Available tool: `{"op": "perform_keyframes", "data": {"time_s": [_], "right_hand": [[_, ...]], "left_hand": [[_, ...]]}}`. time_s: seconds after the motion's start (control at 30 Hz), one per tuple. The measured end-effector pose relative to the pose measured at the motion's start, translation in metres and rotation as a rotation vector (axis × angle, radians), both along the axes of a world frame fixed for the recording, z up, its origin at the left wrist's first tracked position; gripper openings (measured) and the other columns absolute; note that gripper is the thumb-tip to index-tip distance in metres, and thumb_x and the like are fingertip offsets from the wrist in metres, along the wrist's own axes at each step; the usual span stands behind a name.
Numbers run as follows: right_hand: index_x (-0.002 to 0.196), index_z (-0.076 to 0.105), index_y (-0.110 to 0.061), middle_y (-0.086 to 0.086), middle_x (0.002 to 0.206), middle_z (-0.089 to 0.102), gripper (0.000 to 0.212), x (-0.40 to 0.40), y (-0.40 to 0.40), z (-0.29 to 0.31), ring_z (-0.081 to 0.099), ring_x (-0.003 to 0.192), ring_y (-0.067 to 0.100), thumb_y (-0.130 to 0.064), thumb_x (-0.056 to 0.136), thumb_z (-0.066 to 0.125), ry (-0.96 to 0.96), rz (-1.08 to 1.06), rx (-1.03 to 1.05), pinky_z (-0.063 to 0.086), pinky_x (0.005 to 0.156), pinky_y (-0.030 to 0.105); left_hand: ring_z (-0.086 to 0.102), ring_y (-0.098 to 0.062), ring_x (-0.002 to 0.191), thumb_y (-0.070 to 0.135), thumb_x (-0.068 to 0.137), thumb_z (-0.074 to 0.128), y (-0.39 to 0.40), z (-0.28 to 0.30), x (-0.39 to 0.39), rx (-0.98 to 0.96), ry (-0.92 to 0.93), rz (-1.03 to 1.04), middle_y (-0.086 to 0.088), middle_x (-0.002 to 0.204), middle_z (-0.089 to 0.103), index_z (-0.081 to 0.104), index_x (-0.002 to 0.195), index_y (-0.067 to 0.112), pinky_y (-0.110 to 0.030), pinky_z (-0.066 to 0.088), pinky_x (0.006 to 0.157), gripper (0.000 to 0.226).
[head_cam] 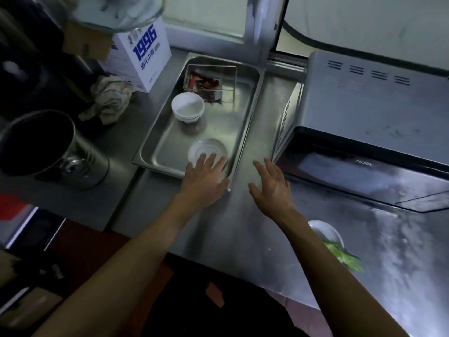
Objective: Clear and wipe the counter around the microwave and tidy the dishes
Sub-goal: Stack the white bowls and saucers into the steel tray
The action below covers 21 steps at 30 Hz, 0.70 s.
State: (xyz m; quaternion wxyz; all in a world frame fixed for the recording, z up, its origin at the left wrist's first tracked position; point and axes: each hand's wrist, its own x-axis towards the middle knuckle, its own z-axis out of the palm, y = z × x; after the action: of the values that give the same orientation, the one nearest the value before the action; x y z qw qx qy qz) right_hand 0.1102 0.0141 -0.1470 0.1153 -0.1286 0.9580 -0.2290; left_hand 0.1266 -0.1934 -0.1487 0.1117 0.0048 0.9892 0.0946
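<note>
A steel tray [245, 122] sits on the steel counter [238, 222] left of the microwave [364, 113]. Inside the tray, a stack of white bowls [187, 107] stands in the middle, a clear box of dried red chillies [210, 80] at the back, and a white saucer [206, 149] at the front. My left hand [205, 178] lies over the tray's front corner, its straight fingers touching the saucer. My right hand [271, 184] hovers open over the counter between tray and microwave. A crumpled cloth [109, 98] lies left of the tray.
A white dish with green vegetable [328, 235] sits at the counter's front, under my right forearm. A large steel pot [48, 147] stands at the left. Behind the cloth stands a white carton printed 1996 [141, 57]. The counter in front of the microwave looks wet.
</note>
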Motion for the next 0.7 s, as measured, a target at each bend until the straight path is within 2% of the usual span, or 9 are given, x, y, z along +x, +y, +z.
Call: {"op": "perform_keyframes", "data": {"time_s": [0.27,0.4,0.7], "right_hand": [[0.154,0.031,-0.024,0.010,0.163,0.022,0.067,0.048,0.029,0.014,0.021,0.149,0.031,-0.035,0.094,0.059,0.026,-0.158,0.047,0.027,0.115,0.050],[0.152,0.035,-0.021,0.013,0.161,0.027,0.067,0.087,0.047,0.013,0.024,0.148,0.032,-0.033,0.092,0.062,0.026,-0.240,0.082,0.034,0.112,0.055],[0.148,0.041,-0.021,0.011,0.157,0.035,0.060,0.174,0.098,0.021,0.032,0.142,0.035,-0.033,0.093,0.061,0.034,-0.490,0.103,0.036,0.109,0.054]], "left_hand": [[0.029,-0.032,0.142,0.051,0.094,0.047,0.027,0.013,0.020,0.017,0.111,-0.202,-0.005,0.154,0.034,0.028,0.149,0.022,-0.055,0.037,0.106,0.065],[0.027,-0.030,0.145,0.053,0.095,0.047,0.039,0.015,0.030,0.034,0.123,-0.274,-0.005,0.157,0.032,0.026,0.153,0.023,-0.052,0.034,0.110,0.068],[0.033,-0.030,0.142,0.052,0.096,0.047,0.104,0.013,0.063,0.078,0.092,-0.538,-0.007,0.155,0.037,0.025,0.154,0.022,-0.050,0.038,0.108,0.069]]}}
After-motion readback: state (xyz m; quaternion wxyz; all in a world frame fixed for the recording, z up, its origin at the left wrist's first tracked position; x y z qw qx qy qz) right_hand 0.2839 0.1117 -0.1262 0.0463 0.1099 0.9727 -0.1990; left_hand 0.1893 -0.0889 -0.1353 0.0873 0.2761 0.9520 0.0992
